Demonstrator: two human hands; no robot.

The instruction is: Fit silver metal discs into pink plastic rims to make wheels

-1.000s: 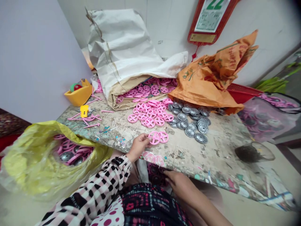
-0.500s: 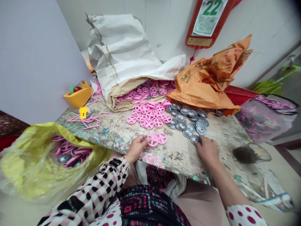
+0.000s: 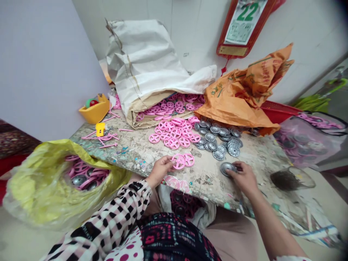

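Observation:
Near the table's front edge, my left hand (image 3: 162, 169) pinches the rim of a pink spoked wheel (image 3: 178, 161). A second pink wheel (image 3: 189, 160) lies against its right side. To the right, my right hand (image 3: 244, 177) has thumb and fingers closed on a grey wheel disc (image 3: 227, 168), just above or on the tabletop. Beyond my hands lie a pile of pink wheels (image 3: 174, 133) and, beside it, a pile of grey discs (image 3: 217, 136).
A white sack (image 3: 146, 58) spills more pink wheels; an orange bag (image 3: 236, 98) stands behind the discs. At left are a yellow tape dispenser (image 3: 95, 110), pink rods (image 3: 107, 137) and a yellow bag (image 3: 35, 188) of wheels. A clear cup (image 3: 292, 178) lies at right.
My right hand has drawn a grey disc away from the pile, toward me. My left hand keeps its hold on the pink wheel. The view has shifted slightly.

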